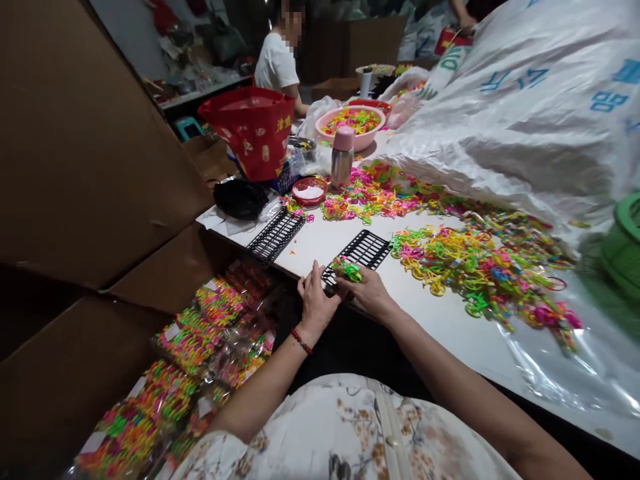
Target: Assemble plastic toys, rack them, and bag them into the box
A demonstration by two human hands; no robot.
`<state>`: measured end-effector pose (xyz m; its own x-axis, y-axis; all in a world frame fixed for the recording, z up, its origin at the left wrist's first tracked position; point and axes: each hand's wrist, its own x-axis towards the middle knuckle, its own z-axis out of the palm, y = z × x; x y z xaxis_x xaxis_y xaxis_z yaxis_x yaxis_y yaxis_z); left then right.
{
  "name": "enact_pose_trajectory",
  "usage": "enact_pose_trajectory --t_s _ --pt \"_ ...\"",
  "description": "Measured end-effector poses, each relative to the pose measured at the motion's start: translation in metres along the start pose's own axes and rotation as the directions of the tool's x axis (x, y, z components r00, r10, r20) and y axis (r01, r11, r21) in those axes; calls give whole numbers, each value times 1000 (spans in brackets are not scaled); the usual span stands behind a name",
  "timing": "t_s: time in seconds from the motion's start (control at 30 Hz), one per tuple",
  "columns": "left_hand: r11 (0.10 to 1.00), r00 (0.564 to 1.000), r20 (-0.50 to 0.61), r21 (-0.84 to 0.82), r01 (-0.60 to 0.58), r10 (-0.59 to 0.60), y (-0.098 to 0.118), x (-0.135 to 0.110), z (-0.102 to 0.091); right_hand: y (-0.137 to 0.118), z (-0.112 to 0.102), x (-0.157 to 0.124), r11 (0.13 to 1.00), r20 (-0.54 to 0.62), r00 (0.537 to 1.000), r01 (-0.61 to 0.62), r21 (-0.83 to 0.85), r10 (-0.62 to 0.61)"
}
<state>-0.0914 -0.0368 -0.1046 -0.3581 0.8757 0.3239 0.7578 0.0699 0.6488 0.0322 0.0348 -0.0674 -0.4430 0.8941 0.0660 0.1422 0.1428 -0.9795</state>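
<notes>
My right hand is closed around a small bunch of bright plastic pieces, mostly green with some pink. Just to its left, my left hand has its fingers raised and its thumb towards the right hand. I see nothing in the left hand. Both hands are at the table's front edge, over the near end of a black slotted rack. Right of the rack spreads a loose pile of colourful plastic loops and small shapes. A second black rack lies further left along the edge.
Beyond the racks stand a pink-capped steel flask, a red basket and a pink basin of pieces. A big white sack covers the back right. Filled clear bags lie below left, beside cardboard boxes. A person sits opposite.
</notes>
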Motion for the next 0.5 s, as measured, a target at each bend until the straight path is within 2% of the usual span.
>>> enact_pose_trajectory --t_s 0.1,0.23,0.37,0.5 --pt "995 998 30 -87 56 -53 1 1 1 3 12 16 997 53 997 61 -57 -58" --pt "973 996 49 -212 89 -80 -2 1 2 11 17 29 990 111 992 70 -120 -56" --pt "955 995 62 -279 98 -84 -3 1 2 11 14 32 970 152 988 68 -232 -33" --pt "952 994 52 -287 103 -92 -2 1 2 2 15 30 919 227 973 127 -373 -43"
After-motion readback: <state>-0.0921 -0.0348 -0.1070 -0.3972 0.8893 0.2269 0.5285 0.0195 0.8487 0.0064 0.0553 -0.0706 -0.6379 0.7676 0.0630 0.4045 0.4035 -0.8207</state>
